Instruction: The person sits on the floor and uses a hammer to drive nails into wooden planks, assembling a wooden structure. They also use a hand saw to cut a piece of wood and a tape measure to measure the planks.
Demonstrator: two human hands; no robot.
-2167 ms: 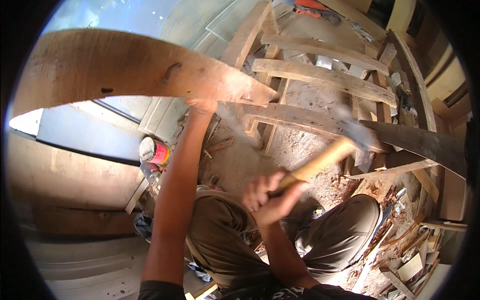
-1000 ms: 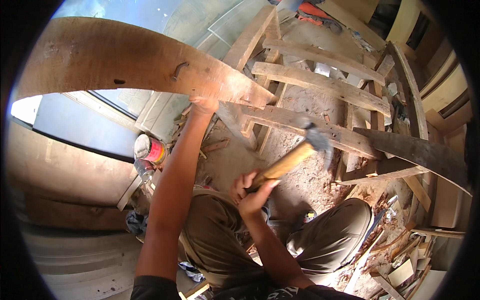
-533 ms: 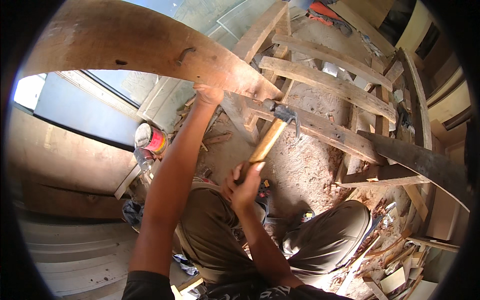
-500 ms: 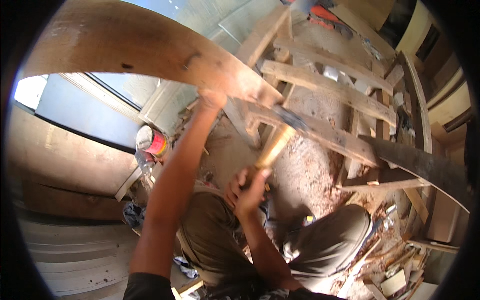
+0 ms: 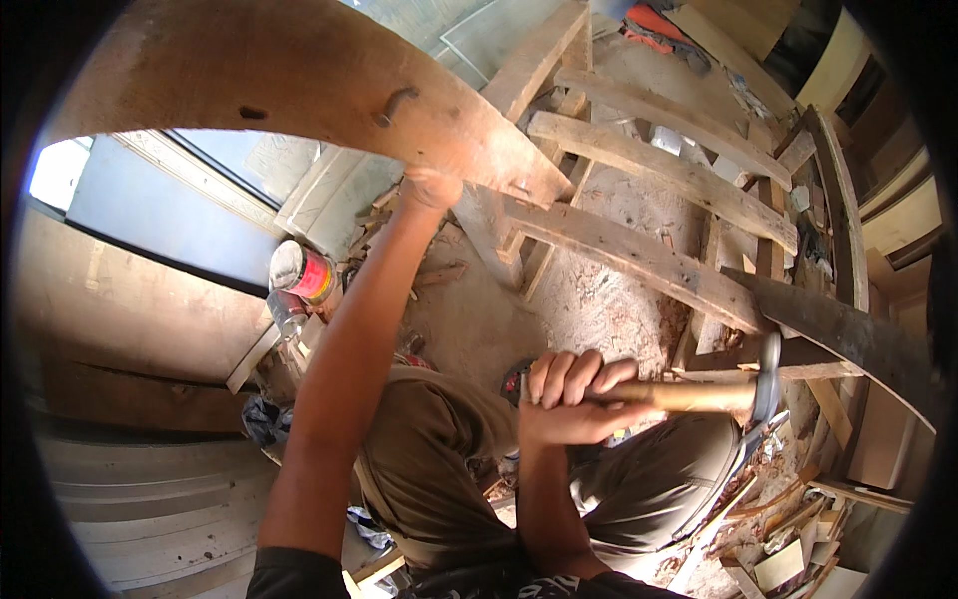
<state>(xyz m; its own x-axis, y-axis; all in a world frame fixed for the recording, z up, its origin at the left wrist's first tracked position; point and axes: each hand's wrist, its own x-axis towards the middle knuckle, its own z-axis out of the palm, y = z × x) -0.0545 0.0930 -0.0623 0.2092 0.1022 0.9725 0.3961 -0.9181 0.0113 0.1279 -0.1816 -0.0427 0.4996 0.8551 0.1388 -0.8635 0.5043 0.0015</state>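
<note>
Gripping hammer (image 5: 699, 394) beside plank (image 5: 299, 80) edge, right hand (image 5: 569, 399)

Dusty floor (image 5: 599, 299) under planks (image 5: 649, 260), perhaps offcuts (image 5: 778, 559), a can (image 5: 302, 273)

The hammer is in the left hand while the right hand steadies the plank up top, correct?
No, swapped. The head view shows the right hand gripping the hammer, while the left hand steadies the plank up top.
</note>
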